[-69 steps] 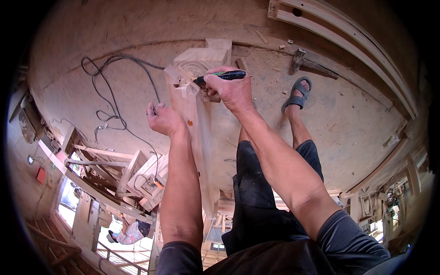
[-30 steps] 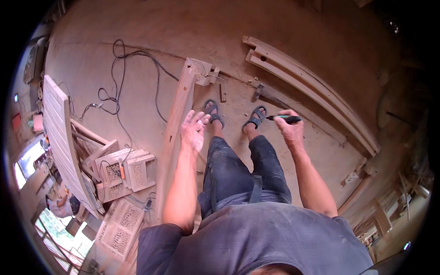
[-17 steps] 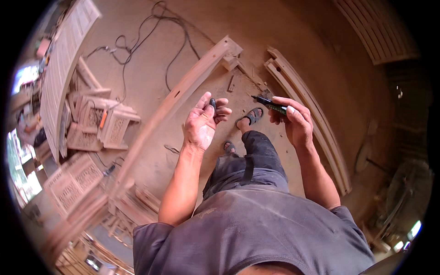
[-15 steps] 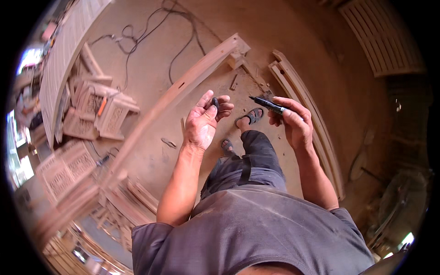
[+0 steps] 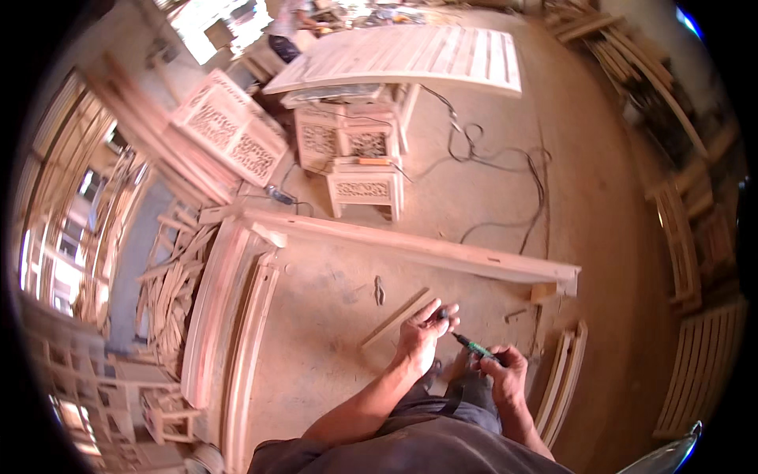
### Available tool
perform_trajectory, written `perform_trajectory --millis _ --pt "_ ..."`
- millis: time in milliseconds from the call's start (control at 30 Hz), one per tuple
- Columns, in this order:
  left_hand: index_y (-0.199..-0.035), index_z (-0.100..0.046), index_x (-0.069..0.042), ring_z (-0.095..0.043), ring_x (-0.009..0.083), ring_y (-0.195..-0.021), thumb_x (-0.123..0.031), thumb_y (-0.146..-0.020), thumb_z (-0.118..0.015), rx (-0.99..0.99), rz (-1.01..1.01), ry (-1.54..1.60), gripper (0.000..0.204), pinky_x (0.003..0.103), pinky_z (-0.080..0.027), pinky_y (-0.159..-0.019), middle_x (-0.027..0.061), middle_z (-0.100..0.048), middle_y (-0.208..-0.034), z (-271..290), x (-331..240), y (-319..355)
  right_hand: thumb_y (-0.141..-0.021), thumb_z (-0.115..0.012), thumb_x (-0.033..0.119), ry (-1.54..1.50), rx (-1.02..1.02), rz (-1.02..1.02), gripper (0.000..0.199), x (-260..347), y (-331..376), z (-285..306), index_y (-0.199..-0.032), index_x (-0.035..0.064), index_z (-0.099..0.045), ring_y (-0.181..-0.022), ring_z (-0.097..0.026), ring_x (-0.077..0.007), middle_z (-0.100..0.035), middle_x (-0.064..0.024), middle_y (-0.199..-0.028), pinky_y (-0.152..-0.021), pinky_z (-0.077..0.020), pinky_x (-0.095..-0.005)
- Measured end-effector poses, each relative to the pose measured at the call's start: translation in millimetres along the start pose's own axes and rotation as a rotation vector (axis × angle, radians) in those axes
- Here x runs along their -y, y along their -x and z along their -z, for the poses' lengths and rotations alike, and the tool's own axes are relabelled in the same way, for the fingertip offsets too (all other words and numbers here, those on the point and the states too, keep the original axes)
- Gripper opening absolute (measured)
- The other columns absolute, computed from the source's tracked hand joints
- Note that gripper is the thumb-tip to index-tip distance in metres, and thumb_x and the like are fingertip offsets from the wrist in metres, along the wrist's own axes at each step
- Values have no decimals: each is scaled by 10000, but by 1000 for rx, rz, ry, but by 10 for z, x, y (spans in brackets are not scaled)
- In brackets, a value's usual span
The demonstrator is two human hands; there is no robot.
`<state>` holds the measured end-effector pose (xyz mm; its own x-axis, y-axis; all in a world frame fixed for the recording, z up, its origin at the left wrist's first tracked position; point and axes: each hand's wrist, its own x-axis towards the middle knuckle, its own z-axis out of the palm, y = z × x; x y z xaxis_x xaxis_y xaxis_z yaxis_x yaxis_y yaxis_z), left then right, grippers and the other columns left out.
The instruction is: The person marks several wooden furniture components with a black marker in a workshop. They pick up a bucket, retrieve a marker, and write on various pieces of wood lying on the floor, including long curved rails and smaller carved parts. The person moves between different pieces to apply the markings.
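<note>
My left hand (image 5: 417, 338) is closed in a pinch on a small black marker cap (image 5: 442, 314). Close by on its right, my right hand (image 5: 509, 374) grips a dark marker pen (image 5: 474, 347) with a green band. The pen's uncovered tip points up and left, toward the cap but apart from it. Below both hands are my dark trousers and shirt. On the floor just beyond my left hand lies a narrow wooden strip (image 5: 387, 325), with a pair of pliers (image 5: 379, 291) further off.
A long wooden beam (image 5: 395, 245) crosses the floor ahead. Thick timbers lie at left (image 5: 249, 355) and right (image 5: 553, 387). Carved wooden pieces (image 5: 363, 189), a slatted panel (image 5: 403, 59), loose cables (image 5: 541, 189) and a scrap wood pile (image 5: 170, 288) surround the area.
My view has swung left and up, showing more of the workshop. The pen and cap have come closer together; each stays in the same hand.
</note>
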<state>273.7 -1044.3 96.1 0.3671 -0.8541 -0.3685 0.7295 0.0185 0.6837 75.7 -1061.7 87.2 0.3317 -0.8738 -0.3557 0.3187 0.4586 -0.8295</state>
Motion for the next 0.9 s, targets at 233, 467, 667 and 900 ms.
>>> perform_trajectory --millis 233,467,667,900 --pt "-1396 -364 17 -632 351 -1045 53 -925 -523 -151 -237 23 498 516 -492 -991 173 -609 -1103 41 79 420 -806 -670 -58 107 246 -52 161 36 -215 -110 -942 22 -636 -729 -673 -147 -692 -74 -831 -608 -509 -246" --pt "-1198 -517 18 -662 316 -945 79 -897 -573 -316 -519 245 313 474 -566 -902 172 -631 -1047 -297 280 759 -855 -657 -42 256 523 -166 219 347 -199 30 -1065 8 -617 -798 -689 -162 -708 -95 -971 -669 -524 -258" --pt "-1138 -558 -16 -675 297 -893 72 -893 -581 -587 -573 205 261 472 -586 -863 162 -644 -1028 -282 375 1142 -858 -663 -35 350 679 -241 234 299 -5 -41 -1083 5 -615 -817 -676 -149 -682 -73 -947 -706 -537 -263" --pt "-1090 -560 -20 -687 285 -844 48 -897 -582 -671 -651 291 205 415 -611 -778 137 -661 -985 -96 327 1717 -858 -664 -4 548 816 -168 223 91 380 -105 -1075 23 -623 -797 -654 -116 -682 -59 -889 -695 -536 -264"
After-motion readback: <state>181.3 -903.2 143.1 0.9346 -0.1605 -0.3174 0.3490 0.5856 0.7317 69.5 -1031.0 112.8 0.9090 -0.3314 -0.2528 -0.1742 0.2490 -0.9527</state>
